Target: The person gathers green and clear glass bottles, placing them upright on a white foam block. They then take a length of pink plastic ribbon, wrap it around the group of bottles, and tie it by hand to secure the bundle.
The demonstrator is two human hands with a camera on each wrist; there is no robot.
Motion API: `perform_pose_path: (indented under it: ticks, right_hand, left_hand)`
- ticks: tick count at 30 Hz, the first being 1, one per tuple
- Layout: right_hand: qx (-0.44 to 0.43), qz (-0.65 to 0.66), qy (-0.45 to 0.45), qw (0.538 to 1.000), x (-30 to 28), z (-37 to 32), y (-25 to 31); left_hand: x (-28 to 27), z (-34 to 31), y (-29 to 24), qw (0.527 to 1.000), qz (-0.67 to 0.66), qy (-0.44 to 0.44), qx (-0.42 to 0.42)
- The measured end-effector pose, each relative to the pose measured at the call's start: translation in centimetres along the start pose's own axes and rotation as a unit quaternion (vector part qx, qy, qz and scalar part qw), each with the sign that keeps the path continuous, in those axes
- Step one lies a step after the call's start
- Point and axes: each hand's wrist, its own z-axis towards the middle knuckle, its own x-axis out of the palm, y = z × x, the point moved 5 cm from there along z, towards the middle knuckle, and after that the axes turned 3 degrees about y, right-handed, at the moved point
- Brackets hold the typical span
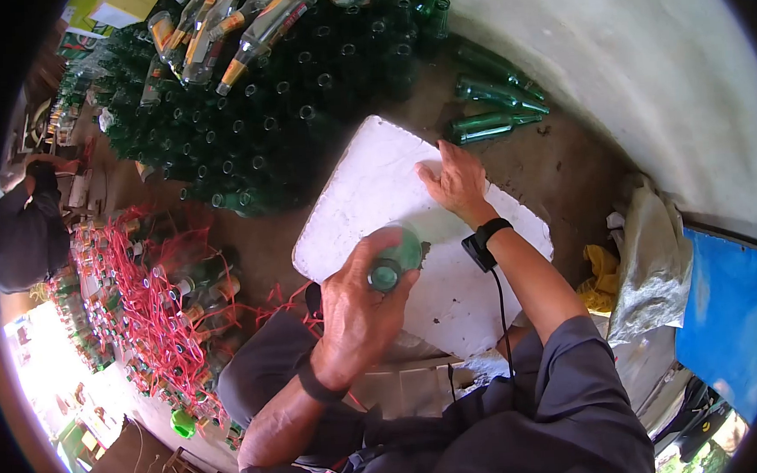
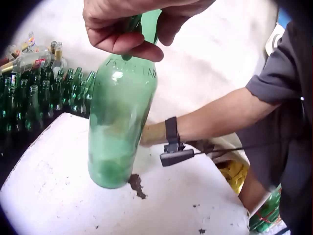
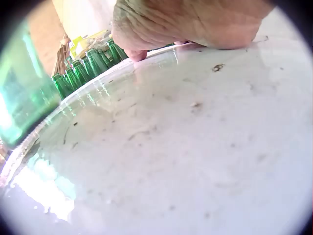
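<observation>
A green glass bottle stands nearly upright on the white tabletop, close by a dark chipped spot. My left hand grips it around the neck, thumb and fingers curled about the glass. In the left wrist view the fingers cover most of the neck, and raised lettering shows on the shoulder. My right hand rests on the far right part of the tabletop, fingers extended and nothing held. From the right wrist camera, the hand touches the white surface near its edge, with the bottle blurred at the left.
Many upright green bottles crowd beyond the table, with clear labelled bottles lying on top. Several green bottles lie on the floor by the wall. Bottles tangled in red string are at left. A blue panel stands at right.
</observation>
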Motion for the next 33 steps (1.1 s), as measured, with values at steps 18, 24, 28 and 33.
perform_pose_path:
  ticks: [18, 24, 28, 33]
  right_hand:
    - [0.163, 0.045, 0.240, 0.956, -1.8, 4.7, -13.8]
    - [0.172, -0.069, 0.205, 0.961, -2.3, 5.2, -17.6]
    - [0.094, -0.123, 0.231, 0.960, -1.0, 6.1, -16.7]
    - [0.027, -0.241, 0.252, 0.937, 1.3, 6.7, -18.2]
  left_hand:
    - [-1.9, -1.0, -3.7, 0.988, 0.123, 0.038, 0.089]
    - [-2.1, -0.3, -3.4, 0.980, 0.153, 0.034, 0.122]
    - [-2.3, 0.0, -3.4, 0.976, 0.162, 0.092, 0.110]
    - [-2.8, 0.4, -3.9, 0.973, 0.169, 0.068, 0.141]
